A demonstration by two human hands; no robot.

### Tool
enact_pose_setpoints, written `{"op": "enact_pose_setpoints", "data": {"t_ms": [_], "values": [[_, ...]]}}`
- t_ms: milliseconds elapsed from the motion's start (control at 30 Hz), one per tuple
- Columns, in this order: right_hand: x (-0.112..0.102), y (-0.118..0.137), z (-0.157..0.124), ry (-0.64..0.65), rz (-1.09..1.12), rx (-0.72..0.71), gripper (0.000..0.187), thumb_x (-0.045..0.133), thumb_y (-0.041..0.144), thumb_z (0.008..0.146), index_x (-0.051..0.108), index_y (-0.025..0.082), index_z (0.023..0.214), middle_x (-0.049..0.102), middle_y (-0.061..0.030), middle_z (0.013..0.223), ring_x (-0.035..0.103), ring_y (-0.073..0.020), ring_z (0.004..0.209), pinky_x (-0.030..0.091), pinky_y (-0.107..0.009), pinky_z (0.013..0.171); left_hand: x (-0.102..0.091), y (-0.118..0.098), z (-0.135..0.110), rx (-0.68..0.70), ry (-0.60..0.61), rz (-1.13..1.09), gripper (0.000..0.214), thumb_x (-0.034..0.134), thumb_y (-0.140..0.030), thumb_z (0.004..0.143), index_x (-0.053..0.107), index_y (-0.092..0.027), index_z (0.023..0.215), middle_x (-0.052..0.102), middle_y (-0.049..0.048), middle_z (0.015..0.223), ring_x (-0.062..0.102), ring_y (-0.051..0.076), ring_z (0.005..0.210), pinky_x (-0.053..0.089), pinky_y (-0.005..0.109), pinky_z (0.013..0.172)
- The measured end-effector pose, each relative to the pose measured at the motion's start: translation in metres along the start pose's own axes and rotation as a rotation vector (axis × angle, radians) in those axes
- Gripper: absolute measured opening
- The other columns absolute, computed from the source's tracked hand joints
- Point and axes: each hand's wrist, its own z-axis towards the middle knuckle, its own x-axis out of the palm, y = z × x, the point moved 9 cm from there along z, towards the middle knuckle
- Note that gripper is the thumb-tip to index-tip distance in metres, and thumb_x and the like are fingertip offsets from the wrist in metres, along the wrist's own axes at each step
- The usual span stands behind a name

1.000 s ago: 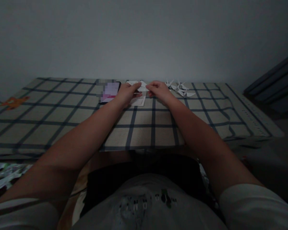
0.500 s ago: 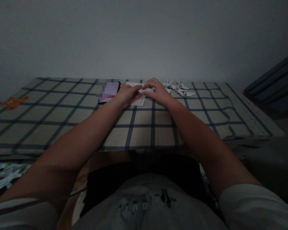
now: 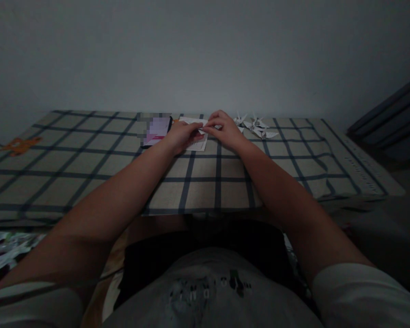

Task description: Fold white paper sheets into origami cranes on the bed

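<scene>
My left hand [image 3: 183, 135] pinches a small folded piece of white paper [image 3: 201, 130] between thumb and fingers. From the other side my right hand [image 3: 224, 129] closes its thumb and forefinger on the same piece, and the fingertips of both hands almost meet. Much of the piece is hidden by my fingers. Beneath my hands lies a flat sheet of printed paper [image 3: 198, 146] with lines on it. Several white folded paper cranes [image 3: 259, 125] sit just right of my right hand.
Left of my left hand lies a phone [image 3: 157, 132] with a lit screen. An orange object [image 3: 22, 146] rests at the table's far left. A checked cloth [image 3: 205, 191] covers the table, which stands against a grey wall [image 3: 205, 54].
My right thumb and forefinger have drawn closer together in a tighter pinch on the paper. Less of the folded piece shows between my hands. My left hand has hardly moved.
</scene>
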Motion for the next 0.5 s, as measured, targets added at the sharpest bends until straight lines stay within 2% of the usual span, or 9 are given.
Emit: {"op": "enact_pose_setpoints", "data": {"t_ms": [133, 333, 500], "values": [[-0.0009, -0.0018, 0.0013, -0.009, -0.028, 0.003, 0.023, 0.074, 0.044, 0.092, 0.075, 0.022, 0.091, 0.062, -0.0081, 0.109, 0.058, -0.0238, 0.111, 0.048, -0.046, 0.107, 0.0018, -0.0002, -0.0015, -0.028, 0.002, -0.063, 0.013, 0.070, -0.003, 0.076, 0.063, -0.013, 0.071, 0.063, -0.0010, 0.065, 0.061, 0.007, 0.062, 0.057, 0.019, 0.070], [0.0010, -0.0025, 0.0018, 0.013, -0.056, -0.037, 0.021, 0.071, 0.043, 0.094, 0.075, 0.022, 0.092, 0.061, -0.0088, 0.112, 0.057, -0.0247, 0.114, 0.046, -0.046, 0.109, 0.0078, -0.0012, -0.0056, -0.031, 0.050, -0.058, 0.018, 0.071, -0.001, 0.073, 0.071, -0.013, 0.087, 0.075, 0.0038, 0.088, 0.069, 0.009, 0.078, 0.057, 0.018, 0.075], [0.0002, -0.0023, 0.0018, -0.021, -0.047, -0.026, 0.018, 0.065, 0.037, 0.097, 0.072, 0.020, 0.094, 0.061, -0.0092, 0.112, 0.056, -0.0231, 0.113, 0.045, -0.042, 0.107, 0.0038, -0.0027, -0.0046, -0.008, 0.026, -0.049, 0.010, 0.070, -0.004, 0.073, 0.066, -0.013, 0.071, 0.065, 0.0004, 0.068, 0.062, 0.008, 0.065, 0.057, 0.019, 0.071]]}}
